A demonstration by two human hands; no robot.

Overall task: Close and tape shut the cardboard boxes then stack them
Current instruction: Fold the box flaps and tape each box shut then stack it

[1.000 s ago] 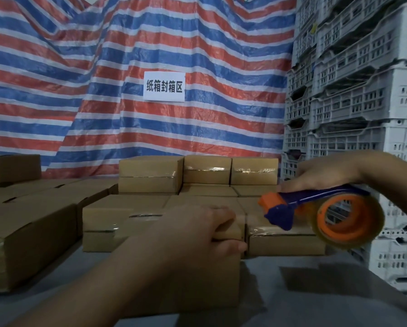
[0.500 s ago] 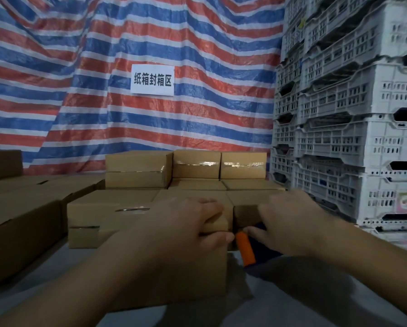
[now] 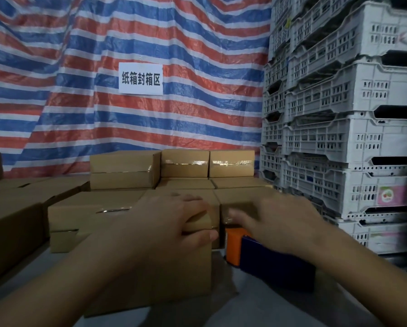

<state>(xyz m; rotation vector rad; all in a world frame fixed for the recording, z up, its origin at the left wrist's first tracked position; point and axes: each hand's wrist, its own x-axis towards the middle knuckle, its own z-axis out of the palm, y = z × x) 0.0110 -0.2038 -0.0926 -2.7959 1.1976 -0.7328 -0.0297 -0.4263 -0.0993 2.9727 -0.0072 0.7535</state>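
Cardboard box (image 3: 174, 267) sits on the grey table, right in front. Left hand (image 3: 171, 223) grips its top far edge, thumb on the side. Right hand (image 3: 275, 223) is spread and blurry over the tape dispenser (image 3: 263, 253) beside it. Best to hold both sides and lift it flat onto the taped boxes (image 3: 186, 164).

A red, white and blue striped tarpaulin (image 3: 103, 67) fills the upper left and middle of the frame, with a white paper sign (image 3: 140, 79) bearing printed characters fixed on it. Down the right side stand stacked grey plastic crates (image 3: 353, 128); one low crate carries a pinkish label (image 3: 394, 195), seemingly a fruit picture.
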